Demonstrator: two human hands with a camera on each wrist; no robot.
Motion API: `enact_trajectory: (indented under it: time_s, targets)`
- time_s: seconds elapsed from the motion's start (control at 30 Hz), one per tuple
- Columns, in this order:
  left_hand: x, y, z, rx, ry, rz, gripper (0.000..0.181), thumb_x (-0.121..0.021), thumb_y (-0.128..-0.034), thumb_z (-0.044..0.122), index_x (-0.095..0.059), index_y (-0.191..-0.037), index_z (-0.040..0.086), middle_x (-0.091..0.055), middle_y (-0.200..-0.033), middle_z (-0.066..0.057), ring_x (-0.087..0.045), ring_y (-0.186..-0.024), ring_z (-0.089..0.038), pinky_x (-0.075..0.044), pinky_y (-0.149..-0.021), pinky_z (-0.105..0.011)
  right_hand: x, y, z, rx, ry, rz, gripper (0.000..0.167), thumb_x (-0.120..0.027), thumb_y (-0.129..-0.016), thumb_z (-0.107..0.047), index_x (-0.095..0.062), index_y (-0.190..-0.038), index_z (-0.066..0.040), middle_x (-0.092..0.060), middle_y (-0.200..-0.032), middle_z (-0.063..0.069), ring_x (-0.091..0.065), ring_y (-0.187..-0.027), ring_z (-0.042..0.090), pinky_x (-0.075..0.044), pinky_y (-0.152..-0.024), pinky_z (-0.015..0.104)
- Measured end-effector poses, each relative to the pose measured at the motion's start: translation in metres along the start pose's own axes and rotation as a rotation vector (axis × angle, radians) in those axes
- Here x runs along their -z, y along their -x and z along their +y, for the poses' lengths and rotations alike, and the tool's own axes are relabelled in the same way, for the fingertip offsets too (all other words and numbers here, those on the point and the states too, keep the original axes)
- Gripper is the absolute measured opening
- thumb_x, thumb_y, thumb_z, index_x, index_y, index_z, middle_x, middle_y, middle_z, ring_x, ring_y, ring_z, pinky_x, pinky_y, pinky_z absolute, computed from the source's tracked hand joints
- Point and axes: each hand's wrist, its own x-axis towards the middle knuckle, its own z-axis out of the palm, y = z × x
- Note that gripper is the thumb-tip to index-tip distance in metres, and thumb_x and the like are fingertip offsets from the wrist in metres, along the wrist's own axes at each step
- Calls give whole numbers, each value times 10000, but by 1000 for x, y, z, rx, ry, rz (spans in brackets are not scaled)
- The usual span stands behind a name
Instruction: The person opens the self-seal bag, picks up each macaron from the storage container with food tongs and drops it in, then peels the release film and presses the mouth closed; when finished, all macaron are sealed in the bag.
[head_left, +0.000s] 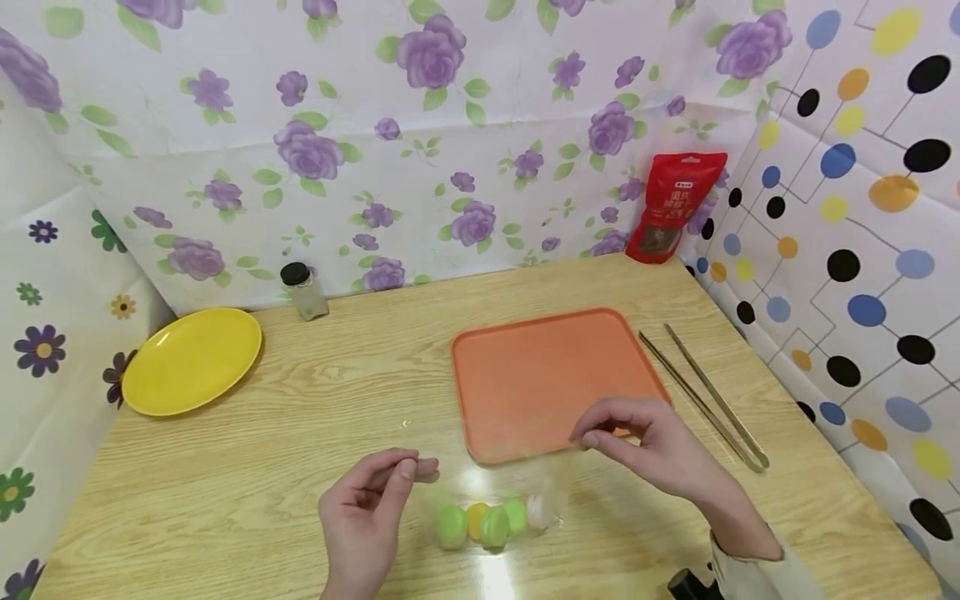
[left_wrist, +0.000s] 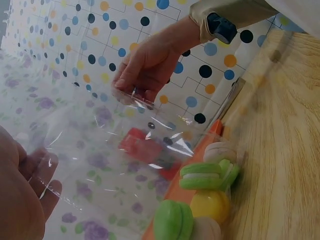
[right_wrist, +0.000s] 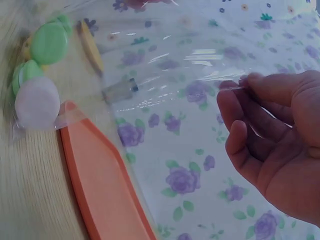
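Note:
A clear plastic bag (left_wrist: 100,150) hangs between my two hands, above the table in front of the orange tray. Several macarons lie along its bottom: a green macaron (head_left: 451,526), a yellow macaron (left_wrist: 210,206) and a pale pink macaron (right_wrist: 37,102) among them. My left hand (head_left: 367,517) pinches the bag's upper left edge between thumb and fingers. At the opposite upper corner, the thumb and forefinger of my right hand (head_left: 652,446) pinch the film. The film is so transparent that its exact outline is hard to follow in the head view.
The orange tray (head_left: 555,375) lies just beyond the hands. Metal tongs (head_left: 705,396) rest to its right, and a red pouch (head_left: 675,208) stands in the back corner. At the back left are a yellow plate (head_left: 191,362) and a black-capped jar (head_left: 306,293).

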Motion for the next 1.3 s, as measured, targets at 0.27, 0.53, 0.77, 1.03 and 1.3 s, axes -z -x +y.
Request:
enact_trajectory:
  time_s: [0.27,0.53,0.77,1.03,1.3]
  targets:
    - [5,-4,2,50,-37,6,108,-575,-929,-169,-661,-972,-119,-748,-853,-147,-741,-791,-184,-576,-779,-267,-11,-11,1,12,-80,70,207,-520,-987,109,-650,-976,-52,-706,-960,103,-691,-834,245,-587,-701,367]
    - [15,-13,0,92,-46,-31,99,-596,-930,-147,-672,-967,-96,-746,-851,-145,-739,-774,-180,-588,-737,-286,-16,-17,10,-27,-98,99,187,-535,-995,77,-628,-940,-76,-701,-877,72,-660,-723,266,-561,-593,333]
    - [20,-26,2,70,-36,-102,80,-616,-899,-177,-649,-965,-145,-735,-842,-160,-732,-721,-186,-599,-685,-354,-15,-16,9,-38,-86,155,167,-567,-977,87,-645,-975,-61,-715,-849,82,-696,-718,266,-566,-574,311]
    - [22,-31,1,66,-2,-93,104,-610,-899,-181,-652,-977,-125,-740,-827,-138,-731,-687,-182,-600,-655,-347,-17,-20,14,34,-96,204,173,-562,-943,161,-645,-992,17,-719,-828,126,-692,-687,225,-538,-541,293]
    - [26,-35,-3,62,109,-131,242,-574,-918,-187,-691,-1055,-26,-740,-868,-122,-733,-733,-187,-601,-660,-356,-16,-22,19,45,-153,192,186,-575,-935,161,-660,-1062,55,-726,-864,160,-712,-717,203,-551,-547,287]
